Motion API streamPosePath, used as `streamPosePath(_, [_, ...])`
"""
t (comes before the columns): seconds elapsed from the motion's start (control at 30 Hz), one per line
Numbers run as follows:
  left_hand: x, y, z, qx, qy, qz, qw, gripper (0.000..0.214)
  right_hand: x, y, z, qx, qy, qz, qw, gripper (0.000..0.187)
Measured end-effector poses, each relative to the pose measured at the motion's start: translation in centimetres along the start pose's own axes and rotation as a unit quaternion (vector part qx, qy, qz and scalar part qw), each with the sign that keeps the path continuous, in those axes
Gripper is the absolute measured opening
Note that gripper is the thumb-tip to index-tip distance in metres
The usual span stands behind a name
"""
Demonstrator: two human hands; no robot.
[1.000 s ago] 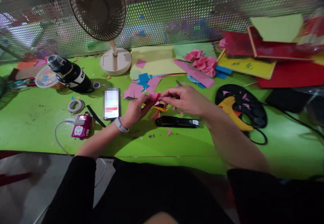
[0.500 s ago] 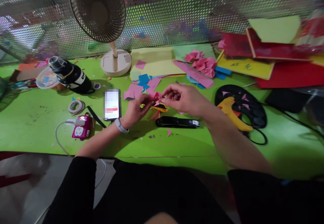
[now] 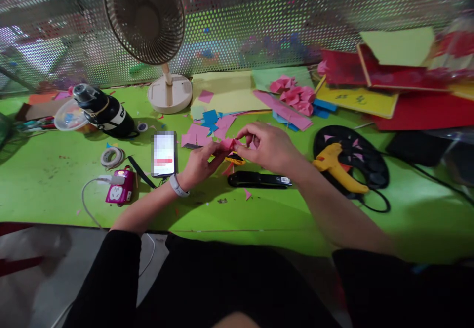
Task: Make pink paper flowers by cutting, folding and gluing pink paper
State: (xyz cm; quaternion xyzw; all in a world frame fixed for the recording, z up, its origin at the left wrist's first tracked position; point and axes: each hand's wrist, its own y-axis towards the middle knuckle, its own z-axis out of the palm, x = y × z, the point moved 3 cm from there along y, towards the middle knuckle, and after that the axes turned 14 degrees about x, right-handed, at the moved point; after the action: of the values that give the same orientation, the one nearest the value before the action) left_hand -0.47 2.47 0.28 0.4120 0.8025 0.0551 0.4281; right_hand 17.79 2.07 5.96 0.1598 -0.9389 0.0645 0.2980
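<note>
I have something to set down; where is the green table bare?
Mostly bare: left of the magenta plastic power adapter, and nearer than the black oval pad, right of the right forearm. Crowded: around the left hand, right hand and folded pink paper, just beyond the long black stapler.

Between left hand [image 3: 203,162] and right hand [image 3: 266,145], a folded paper [image 3: 228,143]; before them, on the table [image 3: 207,214], a stapler [image 3: 255,180]. At the left, a phone [image 3: 164,155] — farther left, a roll of tape [image 3: 120,159], and before it, a power adapter [image 3: 118,193]. Behind the hands, a pile of sheets [image 3: 229,88], with a fan [image 3: 148,19] to its left. At the right — on a tray [image 3: 377,157], a glue gun [image 3: 328,157].
</note>
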Motion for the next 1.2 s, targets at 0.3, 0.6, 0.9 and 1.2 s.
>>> streamPosePath(0.3, [-0.4, 0.1, -0.3, 0.003, 0.085, 0.073, 0.994, 0.009, -0.2, 0.1, 0.4, 0.007, -0.006, -0.006, 1.000, 0.011])
streamPosePath(0.6, [0.7, 0.3, -0.4, -0.037, -0.045, 0.032, 0.998, 0.013, -1.5, 0.0, -1.3, -0.001, 0.131, -0.015, 0.991, 0.021])
streamPosePath(0.9, [1.5, 0.2, -0.5, -0.036, 0.074, 0.101, 0.992, 0.018, -2.2, 1.0, 0.2, 0.063, 0.228, 0.023, 0.971, 0.019])
streamPosePath(1.2, [1.7, 0.0, -1.1, -0.080, -0.211, -0.019, 0.974, 0.020, -2.5, 1.0, 0.3, 0.007, 0.267, -0.006, 0.964, 0.017])
